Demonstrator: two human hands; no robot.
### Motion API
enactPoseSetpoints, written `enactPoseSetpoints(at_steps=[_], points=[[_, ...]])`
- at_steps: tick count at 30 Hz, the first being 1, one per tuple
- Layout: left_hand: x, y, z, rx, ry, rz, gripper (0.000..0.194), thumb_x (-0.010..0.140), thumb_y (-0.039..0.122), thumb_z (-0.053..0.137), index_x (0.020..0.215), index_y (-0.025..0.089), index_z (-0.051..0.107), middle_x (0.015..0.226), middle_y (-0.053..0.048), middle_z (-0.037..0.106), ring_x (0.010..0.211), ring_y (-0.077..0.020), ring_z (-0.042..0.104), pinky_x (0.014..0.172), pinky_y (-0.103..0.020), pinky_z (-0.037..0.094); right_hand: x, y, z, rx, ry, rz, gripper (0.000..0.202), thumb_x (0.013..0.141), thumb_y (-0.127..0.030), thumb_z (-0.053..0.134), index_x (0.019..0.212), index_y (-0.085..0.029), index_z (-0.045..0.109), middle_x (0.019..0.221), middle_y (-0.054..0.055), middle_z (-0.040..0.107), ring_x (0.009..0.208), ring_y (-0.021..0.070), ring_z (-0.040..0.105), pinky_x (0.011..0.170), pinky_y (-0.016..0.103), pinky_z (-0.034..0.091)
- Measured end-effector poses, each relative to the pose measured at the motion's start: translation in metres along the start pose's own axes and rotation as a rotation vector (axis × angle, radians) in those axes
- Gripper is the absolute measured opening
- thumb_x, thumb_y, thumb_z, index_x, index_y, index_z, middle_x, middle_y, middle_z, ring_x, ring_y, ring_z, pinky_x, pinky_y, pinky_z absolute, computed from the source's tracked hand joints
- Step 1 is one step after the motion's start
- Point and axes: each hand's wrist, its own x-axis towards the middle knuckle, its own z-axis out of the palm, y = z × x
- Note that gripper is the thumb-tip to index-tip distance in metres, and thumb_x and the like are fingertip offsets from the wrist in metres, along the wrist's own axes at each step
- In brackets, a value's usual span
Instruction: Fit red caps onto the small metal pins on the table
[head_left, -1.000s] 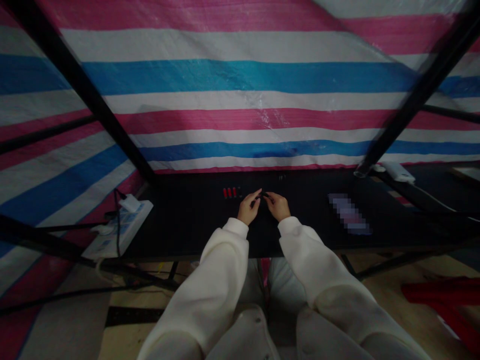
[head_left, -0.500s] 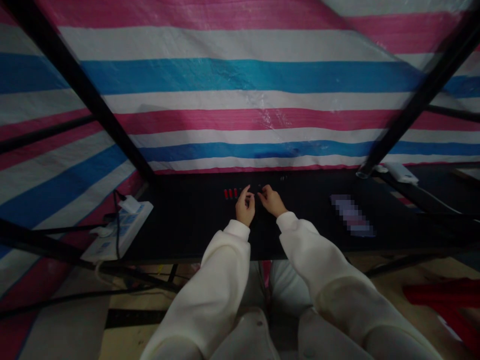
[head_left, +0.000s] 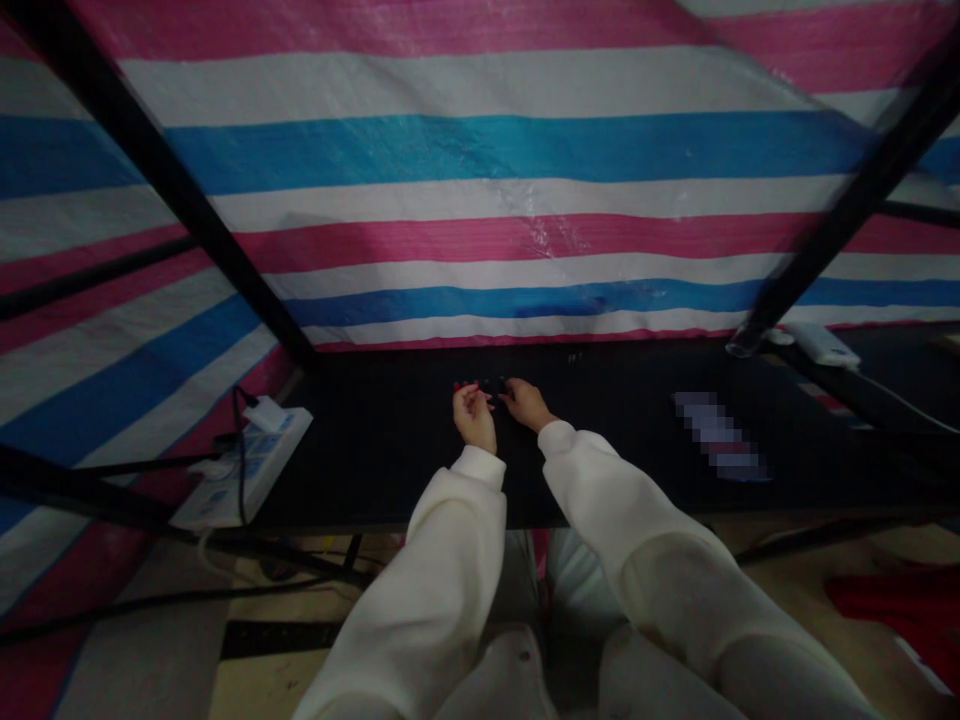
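Note:
My left hand (head_left: 474,418) is over the black table, its fingers loosely bent and the thumb apart from them. Just beyond its fingertips, small red cylinders (head_left: 457,386) show in part; the hand hides the rest of them. My right hand (head_left: 528,404) is close beside it on the right, with thumb and fingers pinched together at a small dark piece (head_left: 503,382). Another small dark piece (head_left: 485,384) lies between the two hands. These dark pieces are too small to make out in detail.
A white power strip (head_left: 255,470) with plugs and cables lies at the table's left end. A blurred-out phone-like object (head_left: 720,438) rests on the right. Behind the black table (head_left: 600,430) hangs a striped sheet (head_left: 487,240), with black frame bars (head_left: 825,225) at both sides.
Both hands have moved left. My left hand now covers most of the red cylinders that stood in plain sight beside it. The whole view has shifted slightly.

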Motion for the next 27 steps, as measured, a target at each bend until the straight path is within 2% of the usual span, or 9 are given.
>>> enactPoseSetpoints(at_steps=[8,11,13,16,19,23,27], points=[[0.002,-0.003,0.000,0.066,-0.018,-0.014,0.017,0.076,0.028,0.048,0.087,0.016,0.047,0.069,-0.001,0.054,0.060,-0.0088,0.055,0.049,-0.019,0.044,0.001,-0.001,-0.001,-0.044,-0.017,-0.001,0.012,0.077,-0.025,0.055,0.087,-0.018,0.058,0.089,0.007,0.060,0.081,0.0160,0.055,0.069,0.025,0.040],[-0.001,-0.001,0.001,0.132,-0.086,-0.027,0.018,0.077,0.032,0.047,0.085,0.016,0.048,0.065,0.000,0.053,0.056,-0.0080,0.053,0.049,-0.018,0.043,-0.002,0.001,-0.007,-0.047,-0.043,0.047,0.016,0.074,-0.027,0.060,0.087,-0.018,0.058,0.090,0.008,0.060,0.084,0.0173,0.056,0.070,0.027,0.041],[-0.005,0.001,0.003,0.190,-0.206,-0.060,0.021,0.078,0.036,0.047,0.082,0.016,0.050,0.061,0.001,0.053,0.052,-0.0075,0.051,0.047,-0.018,0.041,-0.008,0.006,-0.014,-0.043,-0.051,0.085,0.020,0.070,-0.028,0.064,0.088,-0.018,0.059,0.089,0.007,0.060,0.085,0.0181,0.056,0.072,0.028,0.041],[-0.011,0.004,0.004,0.307,-0.475,-0.081,0.024,0.076,0.039,0.050,0.073,0.015,0.053,0.056,0.002,0.053,0.049,-0.0074,0.048,0.045,-0.018,0.038,-0.021,0.018,-0.025,0.017,-0.019,0.146,0.022,0.069,-0.030,0.064,0.088,-0.019,0.060,0.084,0.005,0.061,0.081,0.0172,0.057,0.070,0.027,0.042],[-0.015,0.003,0.005,0.413,-0.663,-0.047,0.028,0.076,0.041,0.050,0.065,0.015,0.055,0.054,0.002,0.054,0.047,-0.0076,0.048,0.047,-0.019,0.037,-0.039,0.030,-0.032,0.196,0.109,0.168,0.019,0.076,-0.033,0.054,0.087,-0.018,0.060,0.079,0.004,0.063,0.073,0.0142,0.058,0.066,0.024,0.043],[-0.014,-0.003,0.005,0.396,-0.682,-0.089,0.029,0.077,0.041,0.048,0.068,0.015,0.056,0.053,0.001,0.054,0.044,-0.0079,0.048,0.045,-0.020,0.037,-0.059,0.040,-0.029,0.356,0.312,0.177,0.029,0.081,-0.039,0.042,0.082,-0.016,0.061,0.072,0.004,0.062,0.065,0.0132,0.057,0.061,0.023,0.043],[-0.012,-0.008,0.005,0.368,-0.653,-0.116,0.029,0.076,0.040,0.049,0.069,0.014,0.057,0.053,0.001,0.055,0.042,-0.0076,0.048,0.043,-0.020,0.037,-0.065,0.042,-0.025,0.344,0.315,0.178,0.031,0.079,-0.041,0.043,0.078,-0.016,0.062,0.066,0.002,0.061,0.060,0.0129,0.054,0.057,0.022,0.042]])
